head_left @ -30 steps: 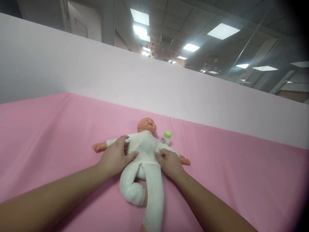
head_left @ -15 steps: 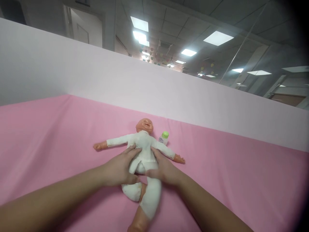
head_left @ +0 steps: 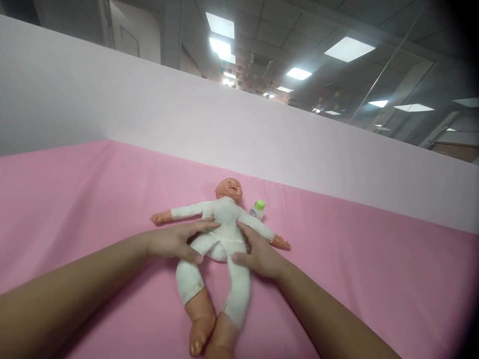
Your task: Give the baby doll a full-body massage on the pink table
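A baby doll [head_left: 226,214] with a white cloth body lies on its back, head away from me, arms spread out. My left hand [head_left: 183,240] holds its hip on the left side, fingers across the belly and thumb on the upper thigh. On the other side my right hand [head_left: 260,252] clasps the hip, its fingers along the waist and its thumb over the top of the thigh. Both bare lower legs point towards me, the feet close together. Beside the doll's head and shoulder stands a small clear bottle [head_left: 257,209] with a green cap.
Pink sheeting [head_left: 355,259] with soft creases covers the surface under the doll. A white wall panel [head_left: 187,114] runs along the back, close behind the doll's head. Above it is a glass pane, with ceiling lights [head_left: 350,49] visible.
The doll's left-side leg, bent and tucked before, now lies stretched out towards me. My left hand has shifted left and slightly up. My right hand stays at the hip.
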Available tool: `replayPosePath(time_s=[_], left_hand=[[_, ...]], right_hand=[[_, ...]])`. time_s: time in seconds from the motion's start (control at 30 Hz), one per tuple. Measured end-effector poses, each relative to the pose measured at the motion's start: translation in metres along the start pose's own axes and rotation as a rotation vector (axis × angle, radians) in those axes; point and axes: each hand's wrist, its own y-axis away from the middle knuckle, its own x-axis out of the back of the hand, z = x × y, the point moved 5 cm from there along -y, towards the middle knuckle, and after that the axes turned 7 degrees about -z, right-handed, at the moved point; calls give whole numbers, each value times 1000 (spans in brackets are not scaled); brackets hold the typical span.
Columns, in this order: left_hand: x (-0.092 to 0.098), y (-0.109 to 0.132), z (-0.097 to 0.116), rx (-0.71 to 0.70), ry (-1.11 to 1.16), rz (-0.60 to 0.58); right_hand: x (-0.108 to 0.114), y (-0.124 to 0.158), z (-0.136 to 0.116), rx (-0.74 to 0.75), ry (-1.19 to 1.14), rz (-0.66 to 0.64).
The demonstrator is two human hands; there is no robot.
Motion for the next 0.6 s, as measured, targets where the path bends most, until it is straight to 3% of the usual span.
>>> replayPosePath(time_s=[0.1,0.2,0.27,0.43,0.6], left_hand=[[12,-1,-8,-117,177,-47],[14,-2,-13,-100,117,24],[8,-3,-13,-50,-5,97],[-17,-9,-4,-10,-325,197],[-24,-6,1,33,-452,230]], right_hand=[[3,-1,5,-20,-200,-153],[6,-1,11,-60,-318,-224],[6,-3,13,-57,-249,-156],[-5,-4,1,-11,208,119],[-11,-3,-11,65,382,162]])
